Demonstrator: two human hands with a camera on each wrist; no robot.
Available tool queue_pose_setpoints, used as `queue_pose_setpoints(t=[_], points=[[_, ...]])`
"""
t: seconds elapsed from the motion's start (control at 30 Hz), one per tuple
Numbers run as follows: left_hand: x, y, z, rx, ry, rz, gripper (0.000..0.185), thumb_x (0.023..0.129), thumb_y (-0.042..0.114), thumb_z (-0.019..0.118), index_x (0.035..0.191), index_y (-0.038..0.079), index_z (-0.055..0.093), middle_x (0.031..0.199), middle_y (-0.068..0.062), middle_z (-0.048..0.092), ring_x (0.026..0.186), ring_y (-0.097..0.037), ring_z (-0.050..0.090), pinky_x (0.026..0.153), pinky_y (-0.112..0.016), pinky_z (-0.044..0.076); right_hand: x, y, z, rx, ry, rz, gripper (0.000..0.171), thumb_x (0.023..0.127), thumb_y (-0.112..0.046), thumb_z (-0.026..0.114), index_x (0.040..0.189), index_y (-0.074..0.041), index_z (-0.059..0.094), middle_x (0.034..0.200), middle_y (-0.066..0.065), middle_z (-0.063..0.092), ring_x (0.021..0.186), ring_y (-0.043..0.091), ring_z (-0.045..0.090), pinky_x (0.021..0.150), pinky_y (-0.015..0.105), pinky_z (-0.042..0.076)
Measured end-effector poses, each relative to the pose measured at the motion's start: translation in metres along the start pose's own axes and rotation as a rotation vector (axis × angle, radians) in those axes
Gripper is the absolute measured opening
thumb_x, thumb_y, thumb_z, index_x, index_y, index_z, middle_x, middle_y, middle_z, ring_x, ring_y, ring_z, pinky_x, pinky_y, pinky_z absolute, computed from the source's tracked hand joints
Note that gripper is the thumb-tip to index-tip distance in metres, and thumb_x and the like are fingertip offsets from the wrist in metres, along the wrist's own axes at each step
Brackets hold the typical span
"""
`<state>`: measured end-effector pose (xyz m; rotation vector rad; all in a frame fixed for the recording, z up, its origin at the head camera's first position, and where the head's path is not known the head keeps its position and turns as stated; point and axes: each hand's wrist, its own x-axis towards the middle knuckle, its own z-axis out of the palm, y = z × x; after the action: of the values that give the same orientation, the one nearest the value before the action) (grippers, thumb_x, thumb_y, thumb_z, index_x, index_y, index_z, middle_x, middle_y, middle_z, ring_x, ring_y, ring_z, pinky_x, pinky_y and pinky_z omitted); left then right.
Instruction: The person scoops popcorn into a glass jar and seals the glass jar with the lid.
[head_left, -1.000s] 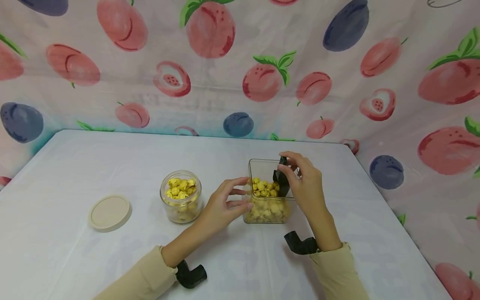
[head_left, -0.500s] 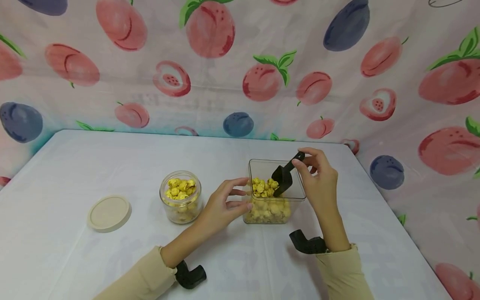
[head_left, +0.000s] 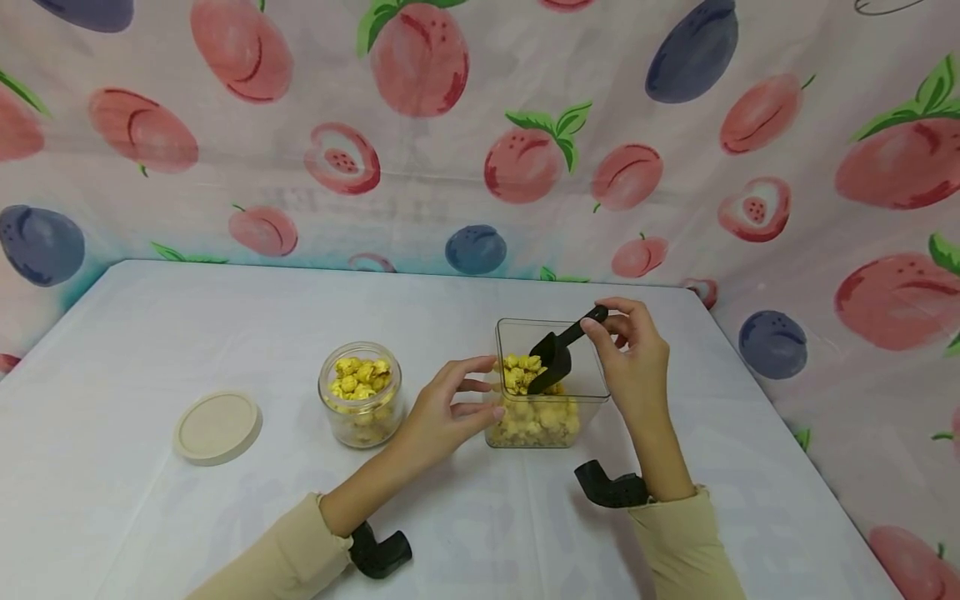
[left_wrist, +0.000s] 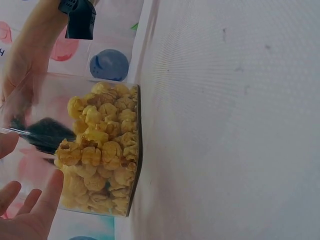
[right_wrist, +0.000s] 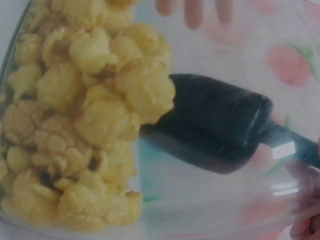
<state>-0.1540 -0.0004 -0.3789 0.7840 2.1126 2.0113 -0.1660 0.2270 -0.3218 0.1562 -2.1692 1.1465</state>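
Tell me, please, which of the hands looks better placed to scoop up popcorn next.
The right hand, most likely: it holds the black scoop, which is inside the clear box, right at the popcorn. The left hand, at the box's side without a tool, seems better suited to steadying it.

I count one surface, one clear box, one glass jar, one round lid, one black scoop, one left hand, one right hand, two sleeves, two black wrist mounts. Popcorn: two batches, pieces too overlapped to tally.
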Motion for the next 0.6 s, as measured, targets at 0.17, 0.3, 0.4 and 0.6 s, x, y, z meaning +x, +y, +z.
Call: queue_pose_setpoints(t=[0.17,0.3,0.4,0.6], points=[[-0.0002,-0.0001,0.0,0.005,0.004,0.0,0.058,0.084,0.006,0.067,0.136,0.009,0.043,0.135,-0.013,0.043,0.115,-0.03,0.053,0.087,-0.025,0.052,0.0003,0.0013,0.0006,0.051,-0.012,0.1,0.028,0.086,-0.009,0.066,0.11,0.001,0.058,0.08,0.012,0.069,0.068,0.0,0.049,0.065,0.018,0.038],[-0.0008,-0.0002,-0.0004,0.011,0.005,-0.004,0.057,0.084,0.006,0.067,0.136,0.009,0.043,0.135,-0.012,0.043,0.115,-0.029,0.053,0.087,-0.025,0.052,0.0007,0.0031,0.0013,0.137,-0.019,0.227,0.028,0.087,-0.008,0.065,0.112,0.0,0.058,0.074,-0.015,0.065,0.068,0.0,0.055,0.067,0.012,0.044],[-0.0007,-0.0004,-0.0005,0.008,0.0,-0.001,0.058,0.084,0.006,0.067,0.136,0.009,0.043,0.135,-0.012,0.043,0.115,-0.029,0.053,0.087,-0.025,0.052,0.001,0.0034,0.0014,0.181,-0.035,0.283,0.028,0.087,-0.008,0.064,0.113,0.001,0.056,0.071,-0.026,0.061,0.07,-0.001,0.058,0.071,0.012,0.048],[-0.0005,0.0006,-0.0005,0.003,-0.005,0.0,0.058,0.084,0.005,0.067,0.136,0.01,0.043,0.135,-0.011,0.043,0.115,-0.028,0.053,0.087,-0.025,0.052,0.0034,0.0039,-0.0021,0.25,-0.009,0.38,0.028,0.087,-0.009,0.064,0.113,-0.002,0.057,0.072,-0.02,0.063,0.067,0.0,0.058,0.077,0.016,0.046]])
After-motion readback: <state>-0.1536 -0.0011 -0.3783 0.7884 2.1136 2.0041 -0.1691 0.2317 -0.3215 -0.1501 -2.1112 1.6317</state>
